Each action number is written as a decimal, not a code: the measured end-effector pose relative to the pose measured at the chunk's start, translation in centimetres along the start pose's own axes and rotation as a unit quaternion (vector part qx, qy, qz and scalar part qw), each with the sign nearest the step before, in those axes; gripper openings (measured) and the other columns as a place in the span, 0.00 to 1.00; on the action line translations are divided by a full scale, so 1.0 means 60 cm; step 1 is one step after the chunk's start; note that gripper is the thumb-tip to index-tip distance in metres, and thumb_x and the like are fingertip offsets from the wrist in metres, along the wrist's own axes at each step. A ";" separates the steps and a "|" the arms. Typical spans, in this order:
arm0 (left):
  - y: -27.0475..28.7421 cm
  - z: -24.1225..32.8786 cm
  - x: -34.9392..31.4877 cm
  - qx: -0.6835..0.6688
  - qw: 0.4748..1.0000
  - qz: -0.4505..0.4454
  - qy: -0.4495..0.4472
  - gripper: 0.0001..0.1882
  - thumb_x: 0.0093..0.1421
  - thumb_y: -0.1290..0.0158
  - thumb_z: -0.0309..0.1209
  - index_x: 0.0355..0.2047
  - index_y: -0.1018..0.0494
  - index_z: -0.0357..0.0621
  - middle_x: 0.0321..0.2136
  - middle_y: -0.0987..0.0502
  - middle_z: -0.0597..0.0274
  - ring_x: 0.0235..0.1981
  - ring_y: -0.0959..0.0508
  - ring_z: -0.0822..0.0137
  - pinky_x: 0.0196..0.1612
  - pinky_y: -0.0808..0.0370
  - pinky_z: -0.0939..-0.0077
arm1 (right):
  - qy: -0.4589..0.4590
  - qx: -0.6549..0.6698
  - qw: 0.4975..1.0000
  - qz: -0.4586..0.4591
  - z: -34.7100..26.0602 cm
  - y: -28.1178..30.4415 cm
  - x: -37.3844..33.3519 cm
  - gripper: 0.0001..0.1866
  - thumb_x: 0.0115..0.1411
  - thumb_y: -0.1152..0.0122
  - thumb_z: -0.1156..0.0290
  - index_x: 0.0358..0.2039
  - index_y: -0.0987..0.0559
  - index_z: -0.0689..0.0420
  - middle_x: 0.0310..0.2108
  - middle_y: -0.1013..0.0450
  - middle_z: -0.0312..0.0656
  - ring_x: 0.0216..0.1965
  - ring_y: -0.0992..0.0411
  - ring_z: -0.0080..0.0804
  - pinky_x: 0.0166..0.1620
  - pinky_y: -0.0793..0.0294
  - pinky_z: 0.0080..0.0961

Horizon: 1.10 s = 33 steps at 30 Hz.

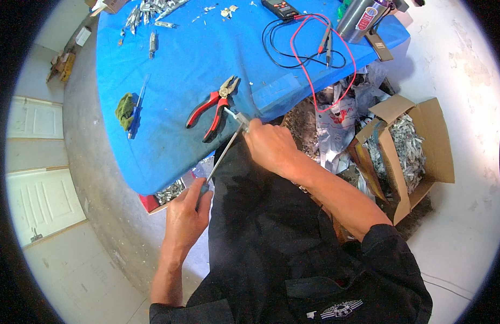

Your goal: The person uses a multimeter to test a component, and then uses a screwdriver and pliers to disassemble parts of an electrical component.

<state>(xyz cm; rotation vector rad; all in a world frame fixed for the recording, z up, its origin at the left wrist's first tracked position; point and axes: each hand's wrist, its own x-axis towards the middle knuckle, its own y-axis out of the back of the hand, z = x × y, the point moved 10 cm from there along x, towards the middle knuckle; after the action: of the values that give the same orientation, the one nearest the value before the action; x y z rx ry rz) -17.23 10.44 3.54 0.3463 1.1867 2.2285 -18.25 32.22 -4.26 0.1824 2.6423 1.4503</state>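
Observation:
My left hand (184, 216) is closed round the handle of a screwdriver (223, 157), low in front of the table's near edge. Its thin metal shaft slants up and right to a small silvery piece (240, 117). That piece is pinched in the fingers of my right hand (271, 147), at the edge of the blue-covered table (163, 124). The screwdriver's tip meets or lies behind the piece; I cannot tell which. Just beyond, red-and-black pliers (223, 101) lie with handles spread. Farther left are a second screwdriver (135, 117) with a blue handle and a crumpled green cloth (124, 112).
Silvery pieces (150, 13) are heaped at the far left. A multimeter (281, 8) with looped leads and a steel cup (361, 20) stand at the far right. An open cardboard box (438, 137) of metal scraps sits right of my arm, beside a white bag (336, 129).

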 end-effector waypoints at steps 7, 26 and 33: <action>-0.072 -0.079 -0.033 -0.349 0.882 -0.173 0.267 0.19 0.74 0.46 0.38 0.57 0.23 0.39 0.23 0.21 0.59 0.17 0.23 0.70 0.18 0.29 0.72 | -0.018 0.013 1.000 0.021 0.004 0.004 -0.003 0.16 0.71 0.41 0.62 0.34 0.25 0.63 0.25 0.19 0.58 0.29 0.17 0.58 0.34 0.19 0.54; -0.010 -0.016 -0.010 -0.064 0.997 -0.019 0.027 0.17 0.68 0.41 0.28 0.55 0.22 0.36 0.28 0.18 0.47 0.26 0.18 0.58 0.31 0.23 0.65 | -0.007 -0.003 1.000 0.008 -0.003 0.006 -0.003 0.15 0.70 0.41 0.62 0.35 0.25 0.62 0.23 0.20 0.57 0.28 0.17 0.57 0.33 0.19 0.52; -0.046 -0.075 -0.031 -0.297 0.908 -0.141 0.261 0.21 0.74 0.48 0.39 0.58 0.23 0.37 0.23 0.24 0.67 0.17 0.29 0.80 0.18 0.33 0.80 | -0.020 0.009 0.999 0.029 0.003 -0.001 -0.004 0.15 0.70 0.40 0.62 0.34 0.25 0.61 0.23 0.20 0.57 0.28 0.17 0.57 0.34 0.19 0.54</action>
<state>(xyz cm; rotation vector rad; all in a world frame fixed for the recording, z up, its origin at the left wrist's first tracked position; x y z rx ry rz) -16.90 7.50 -1.22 -0.6602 0.6631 2.3404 -18.02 32.29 -4.41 0.2886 2.6388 1.4249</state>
